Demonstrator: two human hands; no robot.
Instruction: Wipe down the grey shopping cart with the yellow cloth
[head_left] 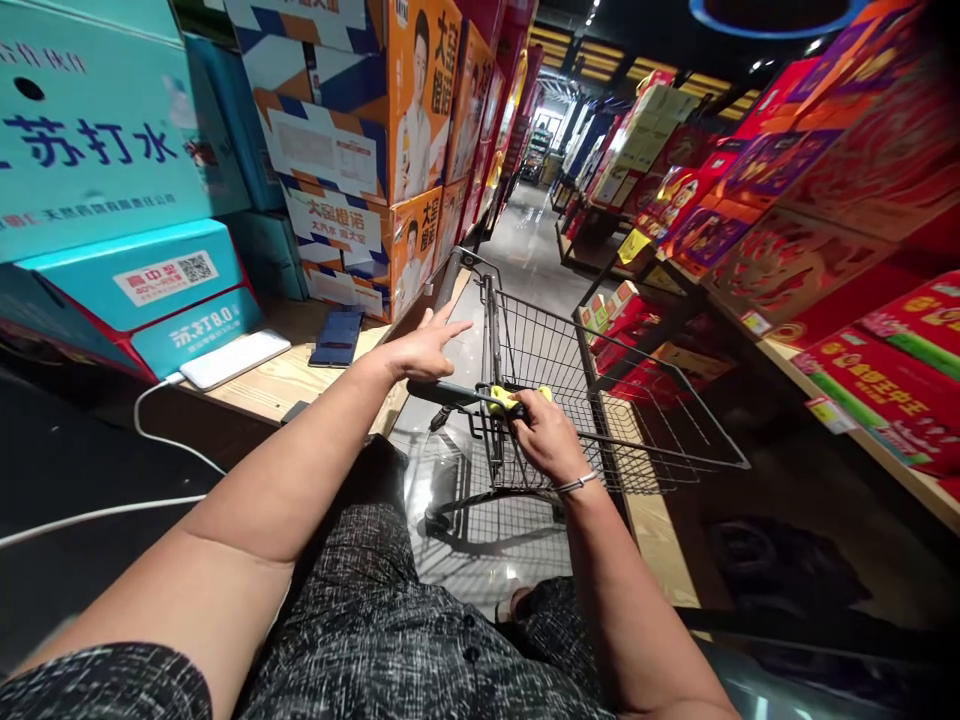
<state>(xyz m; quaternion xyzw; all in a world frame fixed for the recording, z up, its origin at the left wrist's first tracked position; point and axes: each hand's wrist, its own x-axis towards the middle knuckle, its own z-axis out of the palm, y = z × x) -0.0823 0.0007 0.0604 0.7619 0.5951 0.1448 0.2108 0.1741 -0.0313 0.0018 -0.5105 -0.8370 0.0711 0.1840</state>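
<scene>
A metal wire shopping cart (517, 335) stands tilted in my view, with its basket stretching away to the right. My right hand (551, 440) is closed on the cart's handle, around a spot with a yellow-green piece (504, 400) on it. A thin bracelet (577, 484) circles that wrist. Over the left end of the dark handle (442, 392) is my left hand (424, 350), its fingers spread and pointing forward. It holds nothing; whether its palm touches the handle I cannot tell.
On the left, a wooden shelf edge (262, 400) carries a white power bank (236, 358) with a cable, a dark phone (337, 337), turquoise cartons (142, 290) and stacked orange cartons (420, 110). Red gift boxes (892, 360) line the right shelf. A shiny-floored aisle (517, 220) runs ahead.
</scene>
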